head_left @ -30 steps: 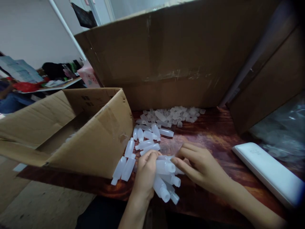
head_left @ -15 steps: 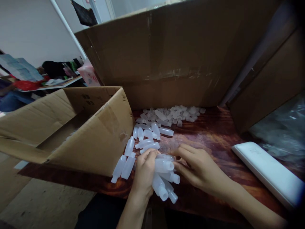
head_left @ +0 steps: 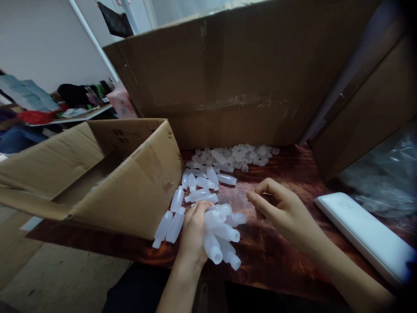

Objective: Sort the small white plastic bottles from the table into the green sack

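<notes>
My left hand [head_left: 192, 232] is wrapped round a bunch of small frosted plastic bottles [head_left: 224, 230], their open necks pointing right and toward me. To the right of the bunch, my right hand [head_left: 280, 206] hovers over the table, apart from the bottles. Its fingers are loosely curled with a gap at the thumb, and I see nothing held in them. Several loose bottles [head_left: 177, 199] lie on the table beyond and left of my left hand. Farther back sits a pile of small translucent caps [head_left: 249, 154], with a few bottles among them.
An open cardboard box [head_left: 130, 187] stands at the left, and a large cardboard box [head_left: 208, 87] walls off the back. On the right lie a white oblong case [head_left: 361, 234] and clear plastic bagging [head_left: 384, 178]. The wooden tabletop [head_left: 293, 174] is dark red. A person [head_left: 16, 130] sits far left.
My right hand has drawn back from the bunch, up and to the right. The bottles in my left hand have shifted and spread slightly, and that hand has moved a little left.
</notes>
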Available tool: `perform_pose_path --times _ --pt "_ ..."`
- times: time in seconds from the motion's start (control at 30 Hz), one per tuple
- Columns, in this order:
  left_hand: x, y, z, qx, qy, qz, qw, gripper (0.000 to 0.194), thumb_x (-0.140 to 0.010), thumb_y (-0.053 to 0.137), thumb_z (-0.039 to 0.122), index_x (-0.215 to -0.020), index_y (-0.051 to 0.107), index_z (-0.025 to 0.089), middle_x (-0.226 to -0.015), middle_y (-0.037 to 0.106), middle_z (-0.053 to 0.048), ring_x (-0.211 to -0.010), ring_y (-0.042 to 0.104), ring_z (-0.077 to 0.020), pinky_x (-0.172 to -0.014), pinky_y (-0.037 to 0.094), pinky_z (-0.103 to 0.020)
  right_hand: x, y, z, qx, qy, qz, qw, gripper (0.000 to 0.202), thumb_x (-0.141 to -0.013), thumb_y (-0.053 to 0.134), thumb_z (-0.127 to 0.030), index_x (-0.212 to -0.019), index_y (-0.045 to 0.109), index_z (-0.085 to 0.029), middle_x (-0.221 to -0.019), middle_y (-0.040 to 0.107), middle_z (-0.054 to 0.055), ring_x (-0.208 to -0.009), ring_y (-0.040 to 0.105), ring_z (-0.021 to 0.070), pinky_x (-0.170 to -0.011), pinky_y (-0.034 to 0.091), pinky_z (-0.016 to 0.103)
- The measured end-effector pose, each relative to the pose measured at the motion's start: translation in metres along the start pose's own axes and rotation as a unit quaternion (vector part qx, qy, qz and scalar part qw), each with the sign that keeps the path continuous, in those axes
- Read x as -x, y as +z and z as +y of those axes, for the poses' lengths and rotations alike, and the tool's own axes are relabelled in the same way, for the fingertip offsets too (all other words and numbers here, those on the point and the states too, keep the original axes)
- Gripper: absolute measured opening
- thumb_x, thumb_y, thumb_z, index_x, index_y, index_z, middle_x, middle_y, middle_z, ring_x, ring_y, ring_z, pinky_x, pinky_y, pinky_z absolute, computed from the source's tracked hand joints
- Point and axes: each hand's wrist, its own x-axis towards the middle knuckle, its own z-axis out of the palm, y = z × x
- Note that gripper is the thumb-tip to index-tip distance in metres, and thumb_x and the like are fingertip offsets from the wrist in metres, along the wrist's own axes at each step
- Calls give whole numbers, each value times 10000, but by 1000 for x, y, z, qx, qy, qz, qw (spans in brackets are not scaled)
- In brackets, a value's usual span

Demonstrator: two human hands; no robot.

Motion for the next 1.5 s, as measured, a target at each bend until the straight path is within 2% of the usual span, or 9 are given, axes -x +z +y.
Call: perform_pose_path --times 0.07,0.2,0.37,0.43,0.57,0.9,1.2,1.4,1.5 --pt "1 1 0 8 -1 4 1000 169 -729 590 284 -601 591 173 -620 550 0 -582 469 -131 -541 376 -237 2 -2 -5 10 -40 8 999 229 -904 601 -414 -840 581 -196 -687 583 -15 -558 533 111 -495 416 218" --pt "0 4 1 25 -4 21 999 149 -730 585 263 -615 602 170 -633 559 4 -596 479 -122 -541 385 -222 5 -5 -10 52 -131 0 990 247 -910 600 -303 -1148 608 -240 -1101 627 67 -951 620 186 -757 526 278" --pt "-2 5 -4 47 -7 43 998 136 -715 595 281 -645 583 165 -608 539 17 -566 467 -119 -510 380 -225 7 -5 -12 63 -214 -36 974 234 -918 551 -178 -1139 592 -245 -1185 606 83 -1117 587 215 -903 510 337" --pt "-3 5 -6 42 0 46 998 131 -712 594 285 -674 591 161 -627 551 16 -577 479 -121 -514 387 -224 7 -4 -13 80 -254 -59 962 292 -915 532 -130 -1174 596 -248 -1184 605 77 -1112 588 196 -894 507 305" --pt "-2 7 -9 13 32 48 998 143 -704 598 291 -654 595 156 -640 550 20 -588 474 -109 -525 376 -206 9 -2 -15 85 -268 -94 955 314 -909 555 -124 -1204 558 -232 -1136 643 67 -1068 611 175 -897 507 276" --pt "0 8 -12 -22 52 12 998 147 -723 566 284 -613 563 186 -584 488 40 -546 432 -111 -514 333 -221 12 -4 -16 138 -325 -97 931 342 -915 515 -104 -1209 580 -266 -1111 667 74 -1031 639 189 -839 545 286" --pt "-1 8 -15 -71 62 3 996 177 -773 513 286 -630 535 184 -599 476 35 -565 420 -114 -501 302 -228 13 -4 -12 199 -319 -107 920 213 -946 535 -171 -1153 548 -215 -1067 632 82 -974 610 180 -814 503 274" --pt "-2 6 -19 -106 94 1 990 191 -799 494 276 -639 541 183 -624 479 28 -602 433 -122 -531 321 -230 14 -4 -9 237 -303 -79 919 176 -930 587 -283 -1060 590 -164 -803 586 41 -675 559 153 -594 446 262" --pt "-2 6 -19 -108 85 0 990 196 -802 491 283 -638 531 183 -610 468 29 -588 431 -121 -527 320 -232 15 -5 -11 221 -305 -104 921 164 -945 540 -201 -1103 578 -180 -925 593 65 -804 585 156 -678 474 248"
